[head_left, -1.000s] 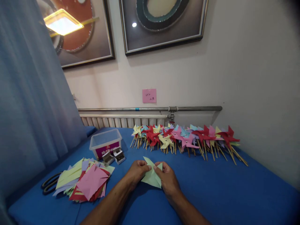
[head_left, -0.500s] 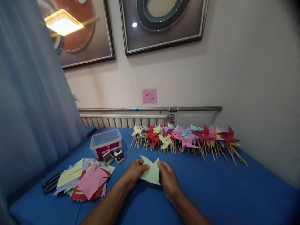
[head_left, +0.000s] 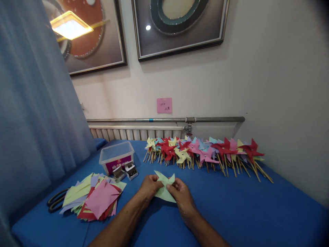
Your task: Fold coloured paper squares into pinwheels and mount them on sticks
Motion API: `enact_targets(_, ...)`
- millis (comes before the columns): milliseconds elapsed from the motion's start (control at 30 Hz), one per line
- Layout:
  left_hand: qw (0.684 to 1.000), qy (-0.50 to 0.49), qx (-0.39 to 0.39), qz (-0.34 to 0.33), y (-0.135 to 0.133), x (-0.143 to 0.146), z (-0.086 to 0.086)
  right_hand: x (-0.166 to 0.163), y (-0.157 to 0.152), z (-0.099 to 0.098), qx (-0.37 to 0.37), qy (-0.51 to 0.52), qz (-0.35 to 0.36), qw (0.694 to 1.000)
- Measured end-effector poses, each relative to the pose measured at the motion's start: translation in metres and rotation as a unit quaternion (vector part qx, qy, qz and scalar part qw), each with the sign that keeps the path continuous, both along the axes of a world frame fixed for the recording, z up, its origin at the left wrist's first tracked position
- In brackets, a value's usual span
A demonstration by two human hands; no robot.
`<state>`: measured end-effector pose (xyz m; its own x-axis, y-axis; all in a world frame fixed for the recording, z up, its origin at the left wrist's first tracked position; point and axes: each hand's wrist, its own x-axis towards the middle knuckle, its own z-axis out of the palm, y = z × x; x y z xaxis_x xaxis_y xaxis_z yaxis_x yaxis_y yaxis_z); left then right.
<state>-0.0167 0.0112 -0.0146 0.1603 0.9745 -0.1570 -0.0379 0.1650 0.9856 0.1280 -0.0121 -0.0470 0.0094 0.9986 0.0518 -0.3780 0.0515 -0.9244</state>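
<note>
A light green paper sheet (head_left: 163, 192), cut and partly folded into pinwheel points, lies on the blue table (head_left: 244, 206) in front of me. My left hand (head_left: 149, 188) pinches its left side. Fingers of my right hand (head_left: 182, 196) press a folded corner toward the paper's middle. Both hands are closed on the paper.
A row of finished paper pinwheels (head_left: 205, 152) on sticks lies along the wall. A clear plastic box (head_left: 117, 159) and two small open boxes (head_left: 125, 171) stand at the left, near a pile of coloured paper squares (head_left: 92, 199) and scissors (head_left: 55, 202).
My right hand has brought a corner of the green paper inward toward its centre. The paper's points have shifted slightly. My left hand has stayed nearly still.
</note>
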Motion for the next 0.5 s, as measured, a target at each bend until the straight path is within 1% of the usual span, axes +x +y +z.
enact_targets(167, 1.000, 0.002, -0.001, -0.013, -0.0033, 0.0035, -0.0006, 0.0019, 0.0028, -0.0045, -0.011, -0.021, -0.020, 1.000)
enact_targets(333, 1.000, -0.020, -0.010, -0.019, -0.0022, 0.0030, -0.0032, 0.0016, 0.0050, -0.0073, -0.006, -0.027, -0.031, 0.999)
enact_targets(500, 0.998, -0.042, -0.002, -0.036, -0.0049, 0.0025, -0.0014, 0.0022, 0.0057, -0.0107, -0.005, -0.033, -0.038, 0.999)
